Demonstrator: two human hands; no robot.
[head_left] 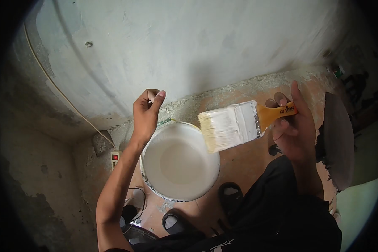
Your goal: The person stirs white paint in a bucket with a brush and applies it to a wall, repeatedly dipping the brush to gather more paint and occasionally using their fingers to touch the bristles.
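Observation:
My right hand (pixel 296 130) grips the orange-yellow handle of a wide paintbrush (pixel 239 126) on the right. The brush lies nearly level, its bristles pointing left and coated in white paint; paint also covers its ferrule. Below and left of the bristles, a round white bucket (pixel 216 168) stands on the floor, holding pale, whitish liquid (pixel 182 161). My left hand (pixel 148 110) is raised above the bucket's left rim, thumb and fingers closed together. A little white shows at its fingertips, but I cannot make out whether something is held there.
A pale, patchily painted wall (pixel 155 46) rises ahead, with rough plaster along its foot. A cable (pixel 56 86) runs down at left to a power strip (pixel 115 158) with a red switch. My sandalled feet (pixel 174 222) are just below the bucket.

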